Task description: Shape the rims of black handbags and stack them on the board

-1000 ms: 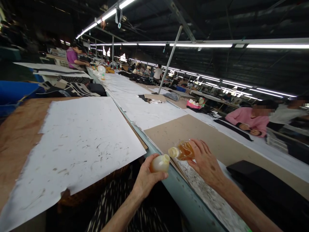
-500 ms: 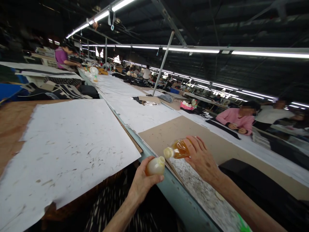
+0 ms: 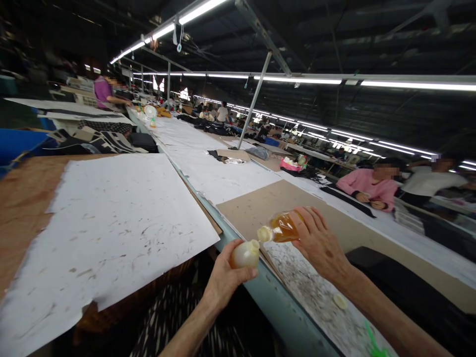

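My left hand [image 3: 223, 278] is wrapped round a whitish, cloudy plastic bottle [image 3: 247, 254], its open neck tilted up and to the right. In my right hand [image 3: 320, 240] lies a clear bottle of amber liquid [image 3: 283, 227], tipped nearly on its side with its pale yellowish mouth pointing left. The two mouths are close together, the clear bottle's slightly higher. Whether liquid passes between them I cannot make out. Below my right forearm a round, pale yellow cap-like piece [image 3: 339, 301] rests on the stained surface, near a bright green plastic piece [image 3: 374, 342].
White paper [image 3: 122, 213] covers the left table. A grey-green metal edge [image 3: 282, 302] runs beneath my hands. Brown board [image 3: 256, 198] and black material [image 3: 401, 277] lie at the right. A person in pink [image 3: 372, 186] leans on the far table; a person in purple [image 3: 103, 92] stands far left.
The view has shifted slightly, so the surroundings sit a little further right and lower. Both hands keep hold of their bottles, with the mouths still close together.
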The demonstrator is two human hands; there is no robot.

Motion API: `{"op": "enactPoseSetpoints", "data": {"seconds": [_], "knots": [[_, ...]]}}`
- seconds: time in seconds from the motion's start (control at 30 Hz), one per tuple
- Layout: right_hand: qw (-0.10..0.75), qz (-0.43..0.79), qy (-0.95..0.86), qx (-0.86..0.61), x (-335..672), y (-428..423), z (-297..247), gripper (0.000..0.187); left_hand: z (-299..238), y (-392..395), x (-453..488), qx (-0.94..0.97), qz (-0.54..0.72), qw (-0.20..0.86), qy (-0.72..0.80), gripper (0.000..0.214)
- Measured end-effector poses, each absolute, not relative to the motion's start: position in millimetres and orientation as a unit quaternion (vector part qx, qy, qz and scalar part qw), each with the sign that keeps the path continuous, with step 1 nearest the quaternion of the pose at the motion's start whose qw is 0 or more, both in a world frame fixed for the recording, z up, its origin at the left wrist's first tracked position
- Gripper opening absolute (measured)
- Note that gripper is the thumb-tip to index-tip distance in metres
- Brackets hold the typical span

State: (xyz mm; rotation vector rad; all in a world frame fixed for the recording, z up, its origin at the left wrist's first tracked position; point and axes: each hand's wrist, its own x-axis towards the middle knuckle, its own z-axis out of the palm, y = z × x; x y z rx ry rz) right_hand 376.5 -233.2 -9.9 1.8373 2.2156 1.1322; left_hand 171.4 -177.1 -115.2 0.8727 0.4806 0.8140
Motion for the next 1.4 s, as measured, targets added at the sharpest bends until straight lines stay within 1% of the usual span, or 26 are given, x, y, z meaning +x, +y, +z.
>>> {"op": "enactPoseSetpoints", "data": {"seconds": [0.1,0.4,0.77,0.97,1.23,1.4], "knots": [[0.033,0.372,0.713,0.593,376.1,-234.4,-7.7,0.049,-114.3,-177.6,171.9,0.405,0.38,0.803,0.218,0.064],[0.032,0.409,0.719,0.562,369.1,-236.3,-1.6,0.04,-119.5,-178.4,172.6,0.41,0.372,0.8,0.23,0.069],[0.025,0.409,0.711,0.571,377.3,-240.7,-7.5,0.044,-120.9,-182.5,177.9,0.411,0.361,0.803,0.235,0.073],[0.03,0.42,0.715,0.558,381.2,-243.9,-5.0,0.039,-118.8,-185.2,180.2,0.409,0.355,0.81,0.225,0.072],[0.034,0.414,0.712,0.567,382.5,-246.3,-2.6,0.044,-119.9,-186.9,182.9,0.408,0.347,0.812,0.232,0.072],[0.027,0.414,0.708,0.572,383.6,-245.5,-3.2,0.042,-119.9,-186.7,182.8,0.4,0.349,0.815,0.233,0.072]]}}
